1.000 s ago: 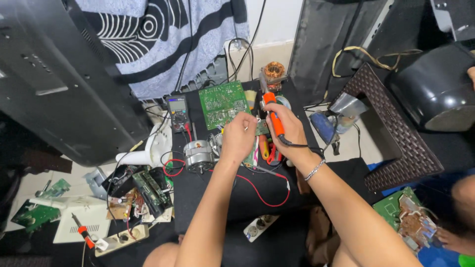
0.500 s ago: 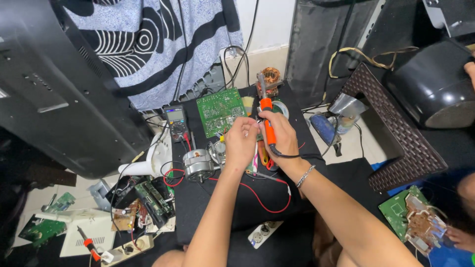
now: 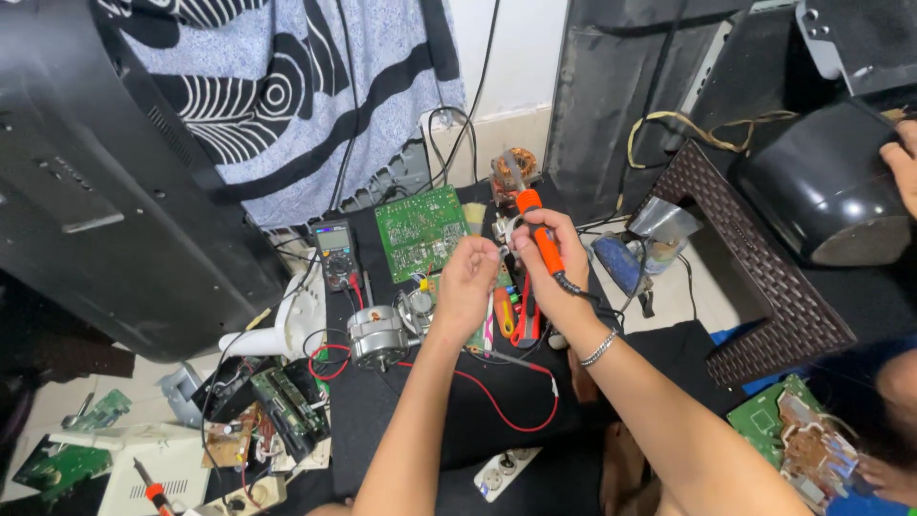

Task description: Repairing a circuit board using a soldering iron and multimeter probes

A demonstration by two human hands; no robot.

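Note:
My right hand (image 3: 559,272) grips an orange-handled soldering iron (image 3: 537,229), its tip pointing up and away over the black mat. My left hand (image 3: 468,282) is pinched on something small and thin right beside it, fingertips nearly touching the right hand; I cannot make out what it holds. Under both hands lie a small circuit board, red and yellow tool handles (image 3: 516,320) and a small electric motor (image 3: 374,336). A green circuit board (image 3: 420,231) lies just beyond, next to a multimeter (image 3: 336,253) with red leads.
A dark television back (image 3: 105,191) leans at the left. Boards and loose parts (image 3: 267,411) clutter the floor at lower left, a power strip (image 3: 501,470) lies near my arms. Another person's hand (image 3: 900,162) rests on a black appliance (image 3: 821,191) at the right, beside a woven brown frame (image 3: 764,277).
The view has drifted slightly; both hands stay close together above the mat, with the soldering iron raised a little more upright than a second ago.

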